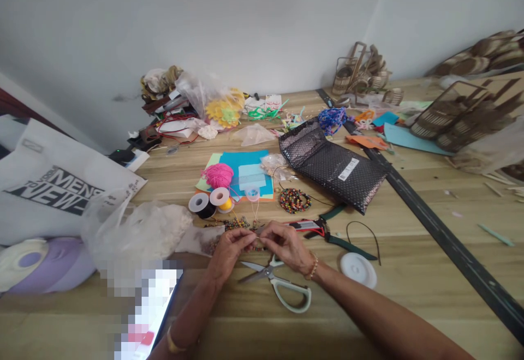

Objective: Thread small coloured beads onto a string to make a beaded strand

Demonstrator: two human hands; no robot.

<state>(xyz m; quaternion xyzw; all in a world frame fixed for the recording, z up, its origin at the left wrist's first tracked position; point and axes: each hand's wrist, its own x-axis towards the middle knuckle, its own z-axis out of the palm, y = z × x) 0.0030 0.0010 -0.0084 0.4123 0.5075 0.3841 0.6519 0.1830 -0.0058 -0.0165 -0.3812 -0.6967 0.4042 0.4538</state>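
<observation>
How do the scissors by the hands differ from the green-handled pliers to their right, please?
The scissors have pale loop handles; the pliers have dark green open-ended handles. The scissors lie right by the right hand, which pinches a bead strand; the pliers lie clear of it, further right. The scissors' blades are long and pointed; the pliers' head is short. Both lie flat and opened on the wooden table.

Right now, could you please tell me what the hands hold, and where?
Left hand and right hand pinch a beaded string between fingertips, side by side; the exact spot is unclear.
</observation>
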